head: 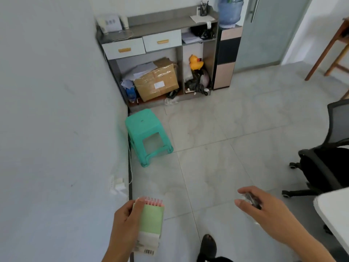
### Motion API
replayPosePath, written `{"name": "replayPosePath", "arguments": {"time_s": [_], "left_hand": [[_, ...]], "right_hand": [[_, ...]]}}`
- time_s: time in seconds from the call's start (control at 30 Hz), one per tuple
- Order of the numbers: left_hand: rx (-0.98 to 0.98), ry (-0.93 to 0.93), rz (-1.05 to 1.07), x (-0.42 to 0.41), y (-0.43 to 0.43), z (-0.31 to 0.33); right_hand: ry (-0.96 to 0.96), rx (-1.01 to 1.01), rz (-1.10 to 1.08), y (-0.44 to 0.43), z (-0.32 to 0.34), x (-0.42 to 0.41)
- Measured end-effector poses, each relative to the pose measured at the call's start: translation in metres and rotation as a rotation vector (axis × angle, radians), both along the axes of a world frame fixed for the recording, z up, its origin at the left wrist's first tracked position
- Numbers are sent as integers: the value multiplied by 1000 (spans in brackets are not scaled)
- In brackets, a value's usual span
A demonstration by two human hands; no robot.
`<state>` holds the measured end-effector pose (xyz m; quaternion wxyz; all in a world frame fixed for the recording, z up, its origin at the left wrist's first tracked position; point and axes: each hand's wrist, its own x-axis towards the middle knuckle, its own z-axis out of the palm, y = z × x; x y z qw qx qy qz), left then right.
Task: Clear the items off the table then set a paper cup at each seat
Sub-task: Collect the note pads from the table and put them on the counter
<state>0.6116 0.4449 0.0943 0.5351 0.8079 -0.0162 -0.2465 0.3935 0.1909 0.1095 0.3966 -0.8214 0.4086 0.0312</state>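
Observation:
My left hand [123,222] grips a green spiral notebook [151,224] with a pink top edge and a barcode at its lower end, held low over the floor. My right hand [262,210] is curled around a small dark, partly clear object [252,200] that is too blurred to name. A corner of the white table [332,214] shows at the right edge, just right of my right hand. No paper cup is in view.
A grey shelf unit [160,25] with two drawers, a cardboard box [156,82] and a yellow duck [196,62] stands against the far wall. A green plastic stool [147,133] sits by the left wall. A black office chair [324,163] is at the right, a water dispenser [228,44] beside the shelf.

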Motion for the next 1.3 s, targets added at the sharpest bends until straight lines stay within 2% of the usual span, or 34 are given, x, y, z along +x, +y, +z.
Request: {"name": "replayPosePath", "arguments": {"time_s": [0.13, 0.23, 0.37, 0.57, 0.7, 0.83, 1.03, 1.3], "left_hand": [[-10, -5, 71, 63, -62, 7], [-28, 17, 111, 109, -100, 0], [-9, 48, 152, 183, -155, -22], [-39, 18, 137, 332, -261, -22], [-47, -22, 46, 426, -342, 0], [-22, -45, -50, 497, -421, 9], [17, 8, -61, 590, -526, -14], [36, -26, 21, 721, -663, 2]], "right_hand": [[-4, -28, 166, -76, 19, 94], [-62, -8, 203, -119, 22, 159], [-20, -12, 257, -175, 4, 235], [49, -51, 184, -271, 4, 348], [-7, -60, 78, -335, 29, 417], [-38, -6, -7, -390, 24, 472], [57, 103, 43, -498, -2, 565], [0, -12, 126, -676, 17, 741]]}}
